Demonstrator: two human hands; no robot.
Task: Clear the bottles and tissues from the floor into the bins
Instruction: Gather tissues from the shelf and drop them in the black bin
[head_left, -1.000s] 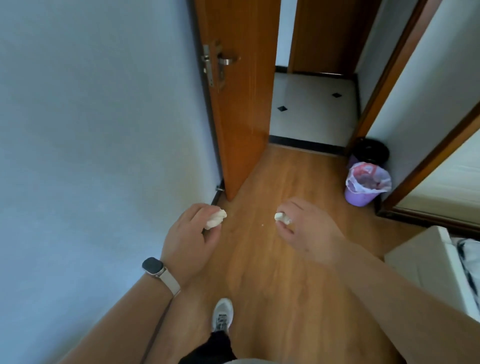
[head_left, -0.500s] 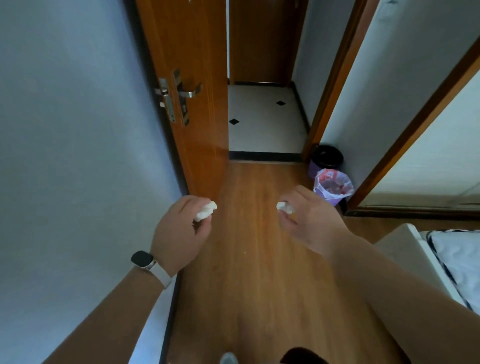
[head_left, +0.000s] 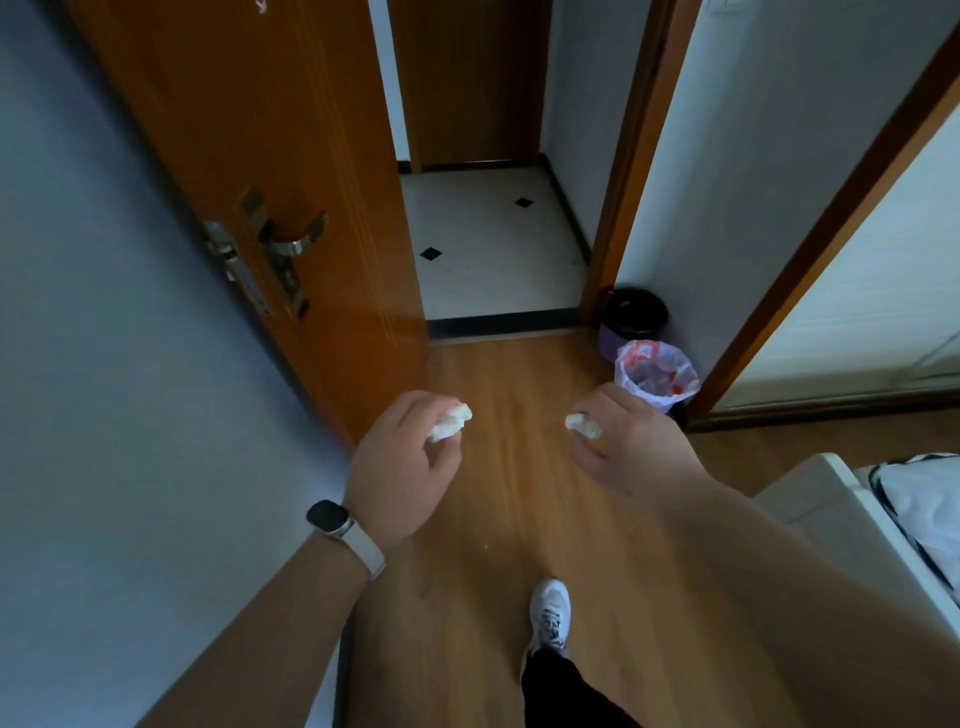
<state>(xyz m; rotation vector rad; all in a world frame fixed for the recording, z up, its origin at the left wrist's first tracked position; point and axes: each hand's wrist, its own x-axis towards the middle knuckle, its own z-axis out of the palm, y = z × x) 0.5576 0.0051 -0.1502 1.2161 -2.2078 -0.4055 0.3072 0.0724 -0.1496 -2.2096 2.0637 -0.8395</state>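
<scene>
- The left hand (head_left: 397, 467) has its grip closed on a crumpled white tissue (head_left: 450, 422), pinched between thumb and fingertips, with the wad poking out past the knuckles.
- The right hand (head_left: 626, 441) has its grip closed on a second, smaller tissue wad (head_left: 583, 423), held at the fingertips; most of it is hidden inside the fingers.
- Both hands are held out in front at about the same height, above the wooden floor (head_left: 519, 493), well apart from each other.
- A watch (head_left: 328, 517) sits on the left wrist; a white shoe (head_left: 549, 613) is planted on the floor below.
- Ahead and to the right stand two bins against the wall: a purple bin with a white liner bag (head_left: 655, 375) and, just behind it, a bin with a black liner (head_left: 632, 314).
- The open wooden door (head_left: 291, 171) stands to the left of the path.
- The step in hand seems to be the carry: both tissues are picked up and on their way to the bins.
- No bottles show on the visible floor.
- The next move calls for stepping nearer, bringing each hand over a bin mouth and opening the grip so the light wads fall inside and not beside the rim.
</scene>
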